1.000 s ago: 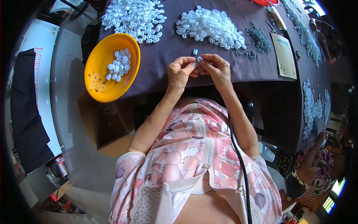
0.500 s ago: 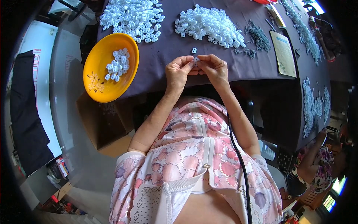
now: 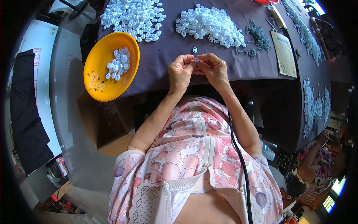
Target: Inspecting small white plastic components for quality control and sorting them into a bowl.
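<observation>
Both hands meet just over the near edge of the dark cloth-covered surface (image 3: 160, 52), fingertips together around a small white piece (image 3: 196, 59). The left hand (image 3: 181, 72) is closed in a pinch, thumb against forefinger, with the piece at its tips; the right hand (image 3: 214, 71) pinches the same piece from the other side, its remaining fingers curled in. The piece is mostly covered by the fingers, so its exact angle cannot be told. Just beyond the fingertips, apart from them, a loose white piece (image 3: 195, 50) with dark holes lies on the cloth. Farther back sits a heap of white pieces (image 3: 210, 28), with a second heap (image 3: 130, 18) to its left. To the left of the hands, a yellow oval bowl (image 3: 97, 59) with a flower pattern holds a small cluster of white pieces (image 3: 118, 61) and overhangs the surface's edge. To the right of the nearer heap lies a tangle of small grey bits (image 3: 258, 36), and beside that a tan packet (image 3: 283, 54). An open cardboard box (image 3: 89, 123) stands below the bowl, and another person (image 3: 313, 164) sits at the far right.
</observation>
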`<state>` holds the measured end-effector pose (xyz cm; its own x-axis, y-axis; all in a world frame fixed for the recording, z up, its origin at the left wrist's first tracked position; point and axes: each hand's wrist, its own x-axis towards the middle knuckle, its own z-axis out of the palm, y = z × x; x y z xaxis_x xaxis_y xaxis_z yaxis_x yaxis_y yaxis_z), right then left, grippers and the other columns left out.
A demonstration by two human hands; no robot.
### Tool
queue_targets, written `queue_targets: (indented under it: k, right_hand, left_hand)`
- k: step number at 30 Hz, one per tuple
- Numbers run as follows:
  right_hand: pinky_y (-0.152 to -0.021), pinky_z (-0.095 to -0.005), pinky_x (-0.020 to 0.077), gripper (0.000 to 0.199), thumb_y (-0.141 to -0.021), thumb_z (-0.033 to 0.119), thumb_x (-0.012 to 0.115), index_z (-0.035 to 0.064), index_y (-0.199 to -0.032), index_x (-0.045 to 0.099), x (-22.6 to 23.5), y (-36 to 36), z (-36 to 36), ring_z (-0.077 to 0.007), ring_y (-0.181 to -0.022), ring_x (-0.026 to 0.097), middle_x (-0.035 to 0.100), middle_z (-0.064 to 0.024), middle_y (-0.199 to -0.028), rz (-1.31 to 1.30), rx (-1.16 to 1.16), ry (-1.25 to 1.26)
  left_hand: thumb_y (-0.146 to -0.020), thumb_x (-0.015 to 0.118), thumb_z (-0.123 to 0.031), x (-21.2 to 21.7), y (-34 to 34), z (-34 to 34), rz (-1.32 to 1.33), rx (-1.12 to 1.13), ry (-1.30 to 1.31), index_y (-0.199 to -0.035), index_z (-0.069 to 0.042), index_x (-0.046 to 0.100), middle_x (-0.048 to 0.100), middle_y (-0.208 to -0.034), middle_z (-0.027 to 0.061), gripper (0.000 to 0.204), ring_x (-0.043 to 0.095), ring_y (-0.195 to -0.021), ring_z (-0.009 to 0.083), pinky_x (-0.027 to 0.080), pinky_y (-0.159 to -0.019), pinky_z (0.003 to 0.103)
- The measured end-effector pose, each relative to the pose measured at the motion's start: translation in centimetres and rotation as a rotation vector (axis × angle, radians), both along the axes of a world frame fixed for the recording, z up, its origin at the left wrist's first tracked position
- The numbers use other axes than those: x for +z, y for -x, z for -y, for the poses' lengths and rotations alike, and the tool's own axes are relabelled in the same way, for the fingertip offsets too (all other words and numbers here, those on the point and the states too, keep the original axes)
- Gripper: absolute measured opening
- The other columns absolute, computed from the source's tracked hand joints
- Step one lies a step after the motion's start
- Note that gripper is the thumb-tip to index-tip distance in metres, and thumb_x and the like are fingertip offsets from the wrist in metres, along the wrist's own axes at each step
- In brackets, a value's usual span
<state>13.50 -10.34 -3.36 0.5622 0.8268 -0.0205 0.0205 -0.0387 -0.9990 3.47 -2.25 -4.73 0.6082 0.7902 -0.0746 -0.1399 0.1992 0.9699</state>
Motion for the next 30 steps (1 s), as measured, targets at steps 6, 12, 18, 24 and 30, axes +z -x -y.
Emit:
queue_targets:
  k: [6,12,18,24,30]
  right_hand:
    - [-0.062,-0.0235,0.0501,0.014,-0.081,-0.002,0.059,-0.0012,-0.094,0.061,-0.1,-0.5,0.2,-0.0085,-0.073,0.061,0.066,-0.0069,-0.081,0.057,-0.026,0.004]
    - [-0.06,-0.0302,0.0488,0.013,-0.076,0.002,0.062,0.0057,-0.088,0.064,1.5,-1.6,0.9,-0.0232,-0.07,0.063,0.063,-0.0099,-0.079,0.597,0.006,0.016]
    - [-0.061,-0.0331,0.0486,0.015,-0.075,0.002,0.061,0.0088,-0.087,0.066,-0.1,-1.8,1.3,-0.027,-0.071,0.061,0.06,-0.0077,-0.081,0.728,-0.003,-0.017]
    - [-0.063,-0.0323,0.048,0.018,-0.074,0.002,0.062,0.0099,-0.089,0.067,-0.2,-1.5,1.5,-0.0252,-0.073,0.059,0.061,-0.0061,-0.083,0.787,-0.054,-0.108]
    - [-0.066,-0.0323,0.0471,0.02,-0.071,-0.001,0.062,0.0094,-0.088,0.067,-0.4,-1.5,1.5,-0.0244,-0.077,0.057,0.061,-0.0052,-0.083,0.822,-0.066,-0.147]
  left_hand:
    - [-0.083,0.058,0.002,0.7,0.0,-0.3,-0.057,-0.034,-0.021,-0.094,0.006,0.06,0.064,-0.085,0.01,0.012,0.063,-0.065,0.0123,0.055,-0.054,0.024]
    - [-0.082,0.056,0.002,2.6,-0.1,-0.4,-0.283,-0.145,-0.273,-0.091,0.002,0.063,0.063,-0.083,0.0092,0.011,0.062,-0.058,0.012,0.049,-0.042,0.023]
    - [-0.084,0.056,0.0,2.0,-0.4,-0.5,-0.291,-0.195,-0.38,-0.09,0.001,0.066,0.06,-0.074,0.0024,0.011,0.056,-0.053,0.0068,0.045,-0.041,0.02]
    - [-0.083,0.057,0.001,1.1,-0.3,-0.4,-0.271,-0.15,-0.594,-0.087,0.001,0.065,0.059,-0.072,0.0029,0.009,0.055,-0.052,0.0069,0.043,-0.042,0.021]
    - [-0.079,0.06,0.002,-0.1,-0.4,-1.0,-0.204,-0.101,-0.818,-0.086,0.0,0.065,0.061,-0.074,0.0079,0.009,0.06,-0.059,0.0148,0.047,-0.052,0.027]
